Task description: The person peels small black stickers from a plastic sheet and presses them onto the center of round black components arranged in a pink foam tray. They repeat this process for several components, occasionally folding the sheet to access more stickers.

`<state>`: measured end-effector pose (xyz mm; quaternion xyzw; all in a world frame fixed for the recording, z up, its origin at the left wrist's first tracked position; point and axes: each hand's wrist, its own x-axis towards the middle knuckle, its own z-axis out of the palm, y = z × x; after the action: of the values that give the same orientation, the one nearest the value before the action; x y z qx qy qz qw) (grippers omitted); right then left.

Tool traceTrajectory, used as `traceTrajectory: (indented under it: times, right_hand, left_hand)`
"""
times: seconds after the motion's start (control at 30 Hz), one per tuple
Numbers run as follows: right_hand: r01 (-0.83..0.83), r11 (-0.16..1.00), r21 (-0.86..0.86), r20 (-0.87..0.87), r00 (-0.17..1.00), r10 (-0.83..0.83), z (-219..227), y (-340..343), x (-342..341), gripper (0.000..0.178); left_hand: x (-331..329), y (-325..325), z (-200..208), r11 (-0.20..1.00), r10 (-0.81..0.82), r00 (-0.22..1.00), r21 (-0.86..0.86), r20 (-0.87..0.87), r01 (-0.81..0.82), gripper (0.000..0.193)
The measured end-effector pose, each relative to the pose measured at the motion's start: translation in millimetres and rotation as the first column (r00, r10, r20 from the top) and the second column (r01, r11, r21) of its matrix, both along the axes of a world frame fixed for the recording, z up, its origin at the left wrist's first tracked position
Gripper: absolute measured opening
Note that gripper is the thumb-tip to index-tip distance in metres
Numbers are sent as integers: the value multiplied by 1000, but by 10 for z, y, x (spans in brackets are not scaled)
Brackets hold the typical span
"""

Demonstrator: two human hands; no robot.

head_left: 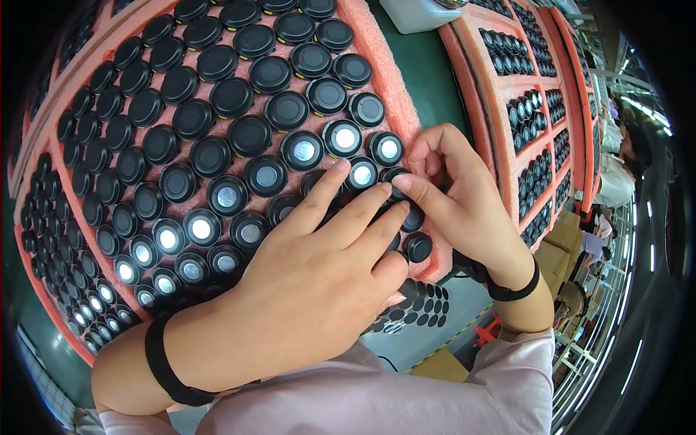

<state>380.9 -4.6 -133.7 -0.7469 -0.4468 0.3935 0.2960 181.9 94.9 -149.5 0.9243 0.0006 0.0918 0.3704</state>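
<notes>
A pink foam tray (pixel 388 80) holds rows of round black caps (pixel 249 135). Several caps near my hands carry a shiny silver disc (pixel 302 151) on top; farther ones show plain black tops. Palm down over the near right part of the tray lies my left hand (pixel 326 264), fingers stretched out, tips resting on caps and hiding those beneath. At the tray's right edge is my right hand (pixel 464 192). Its thumb tip touches a cap (pixel 394 179) beside my left fingertips, while the bent index finger stays apart from the thumb. Nothing shows between them.
More foam trays of caps stand to the right, one of them a divided tray (pixel 487 109), across a green surface (pixel 428 72). A white container (pixel 420 14) sits at the back. Below are a group of dark discs (pixel 428 304) and cardboard boxes (pixel 562 246). People work far right.
</notes>
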Motion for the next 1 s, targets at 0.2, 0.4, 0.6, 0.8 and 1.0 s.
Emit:
traceTrajectory:
  times: [0.2,0.4,0.6,0.8,1.0]
  right_hand:
    - [86,995,-48,-79,993,-89,93,2,43,16]
    - [-63,985,159,97,994,48,443,-287,-18,17]
    - [-208,958,196,-136,962,237,790,-645,-268,21]
    - [-461,847,265,-210,829,518,934,-661,-573,38]
    - [-702,662,261,-13,684,730,928,-356,-1218,44]
  left_hand:
    - [-2,-12,9,1000,-9,1000,23,12,9,27]
    - [-66,-111,145,999,8,995,47,96,-12,28]
    - [-376,-450,534,996,13,984,89,179,-29,27]
    - [-1029,-725,817,976,114,991,179,70,-125,24]
    - [-1901,-879,857,898,406,913,166,49,-408,24]
